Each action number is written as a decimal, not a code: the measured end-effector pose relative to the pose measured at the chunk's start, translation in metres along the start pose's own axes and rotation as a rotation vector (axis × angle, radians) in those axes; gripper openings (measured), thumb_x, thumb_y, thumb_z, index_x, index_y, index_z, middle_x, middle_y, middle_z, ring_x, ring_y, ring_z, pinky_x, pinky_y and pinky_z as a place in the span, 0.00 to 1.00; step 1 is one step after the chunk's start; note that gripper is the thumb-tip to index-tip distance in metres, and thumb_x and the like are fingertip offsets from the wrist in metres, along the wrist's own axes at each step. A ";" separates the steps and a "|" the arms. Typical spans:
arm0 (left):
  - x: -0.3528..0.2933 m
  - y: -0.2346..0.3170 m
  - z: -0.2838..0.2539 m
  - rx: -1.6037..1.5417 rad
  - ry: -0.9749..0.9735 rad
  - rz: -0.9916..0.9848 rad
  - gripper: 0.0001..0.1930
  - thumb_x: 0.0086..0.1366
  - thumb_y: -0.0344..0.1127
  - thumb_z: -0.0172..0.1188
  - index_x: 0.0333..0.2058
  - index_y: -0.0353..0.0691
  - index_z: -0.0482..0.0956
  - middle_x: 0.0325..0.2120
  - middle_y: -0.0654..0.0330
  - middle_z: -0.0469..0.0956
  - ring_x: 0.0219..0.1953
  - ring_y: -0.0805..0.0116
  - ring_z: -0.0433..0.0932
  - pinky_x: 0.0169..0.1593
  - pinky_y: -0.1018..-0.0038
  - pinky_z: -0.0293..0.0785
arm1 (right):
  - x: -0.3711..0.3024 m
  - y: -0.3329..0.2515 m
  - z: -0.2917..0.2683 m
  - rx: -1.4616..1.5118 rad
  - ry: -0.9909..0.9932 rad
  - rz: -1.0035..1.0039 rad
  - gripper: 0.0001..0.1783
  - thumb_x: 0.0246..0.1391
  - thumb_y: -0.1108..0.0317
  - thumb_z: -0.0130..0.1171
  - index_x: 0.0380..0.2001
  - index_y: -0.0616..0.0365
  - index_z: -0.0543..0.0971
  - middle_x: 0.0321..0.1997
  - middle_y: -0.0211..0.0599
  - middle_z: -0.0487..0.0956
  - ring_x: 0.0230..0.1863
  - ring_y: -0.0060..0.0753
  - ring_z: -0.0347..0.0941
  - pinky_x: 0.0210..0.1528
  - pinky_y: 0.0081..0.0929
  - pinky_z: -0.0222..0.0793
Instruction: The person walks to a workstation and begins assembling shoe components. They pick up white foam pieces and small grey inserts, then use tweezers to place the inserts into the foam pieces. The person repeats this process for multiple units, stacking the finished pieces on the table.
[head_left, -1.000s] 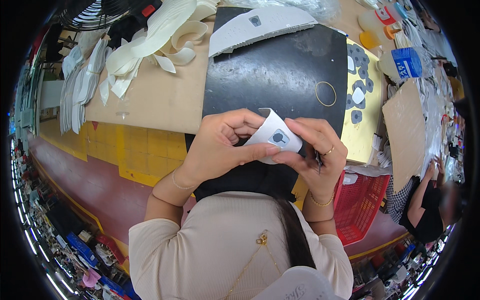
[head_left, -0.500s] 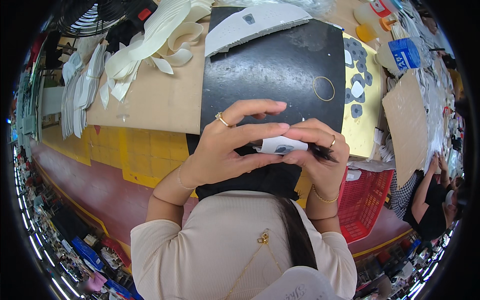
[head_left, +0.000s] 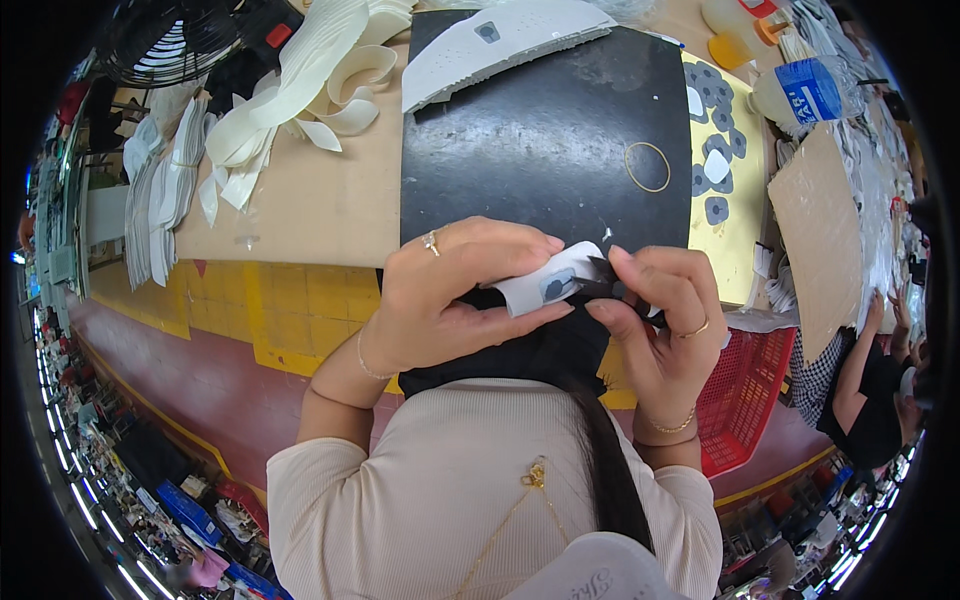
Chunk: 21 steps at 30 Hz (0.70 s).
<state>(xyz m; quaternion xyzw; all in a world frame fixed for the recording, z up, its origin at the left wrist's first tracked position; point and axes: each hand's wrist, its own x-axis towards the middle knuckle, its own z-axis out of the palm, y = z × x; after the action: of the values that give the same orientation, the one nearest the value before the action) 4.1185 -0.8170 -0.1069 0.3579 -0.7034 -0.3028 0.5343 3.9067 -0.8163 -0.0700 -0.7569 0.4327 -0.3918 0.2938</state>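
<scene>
In front of my body, my left hand (head_left: pixel 455 290) is closed on a small curved white piece (head_left: pixel 525 292), fingers above and thumb below. A grey patch with a darker spot (head_left: pixel 557 287) shows on its face. My right hand (head_left: pixel 665 310) grips small black snips (head_left: pixel 598 285) between thumb and fingers. Their two dark points are spread at the right end of the white piece, by the patch. The grip end of the snips is mostly hidden in my hand. A black mat (head_left: pixel 520 160) lies just beyond both hands, with a thin rubber band (head_left: pixel 648 167) on it.
A stack of curved white pieces (head_left: pixel 520 50) lies at the mat's far edge. On the right are a yellow board (head_left: pixel 725 255) with several grey patches, a bottle (head_left: pixel 805 92) and a red basket (head_left: pixel 745 400). White strips (head_left: pixel 315 80) and a fan (head_left: pixel 165 40) stand left.
My right hand has let go of the white piece and moved right, bringing the black snips out against it. The white piece has tilted, its right end now higher.
</scene>
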 end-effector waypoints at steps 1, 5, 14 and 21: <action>0.000 0.000 0.000 0.003 0.006 0.014 0.23 0.46 0.27 0.78 0.42 0.37 0.78 0.40 0.52 0.83 0.40 0.59 0.84 0.41 0.71 0.81 | 0.000 -0.002 0.002 0.000 0.030 0.006 0.24 0.40 0.77 0.75 0.45 0.59 0.83 0.37 0.36 0.77 0.33 0.31 0.76 0.31 0.24 0.73; 0.000 0.000 0.000 0.046 0.014 0.062 0.23 0.46 0.26 0.78 0.42 0.37 0.78 0.42 0.52 0.83 0.39 0.59 0.84 0.40 0.72 0.81 | 0.002 0.000 0.002 -0.022 0.019 -0.033 0.23 0.40 0.76 0.75 0.44 0.59 0.83 0.38 0.36 0.77 0.32 0.30 0.76 0.30 0.24 0.72; 0.000 0.000 -0.001 0.059 -0.038 0.056 0.23 0.45 0.27 0.78 0.41 0.37 0.80 0.42 0.54 0.83 0.38 0.61 0.84 0.40 0.72 0.78 | 0.002 -0.002 0.002 -0.030 0.026 -0.020 0.21 0.40 0.76 0.75 0.42 0.59 0.84 0.36 0.35 0.78 0.29 0.28 0.76 0.28 0.23 0.72; 0.006 0.004 -0.007 -0.061 -0.110 -0.023 0.23 0.45 0.28 0.78 0.41 0.40 0.81 0.40 0.56 0.85 0.38 0.64 0.84 0.41 0.72 0.77 | 0.008 -0.002 -0.003 -0.053 -0.004 -0.138 0.17 0.41 0.73 0.74 0.38 0.59 0.85 0.33 0.34 0.79 0.27 0.28 0.76 0.26 0.23 0.72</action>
<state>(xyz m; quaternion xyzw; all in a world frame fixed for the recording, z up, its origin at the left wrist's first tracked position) 4.1237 -0.8198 -0.0989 0.3322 -0.7180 -0.3497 0.5019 3.9079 -0.8232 -0.0643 -0.7933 0.3892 -0.3980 0.2467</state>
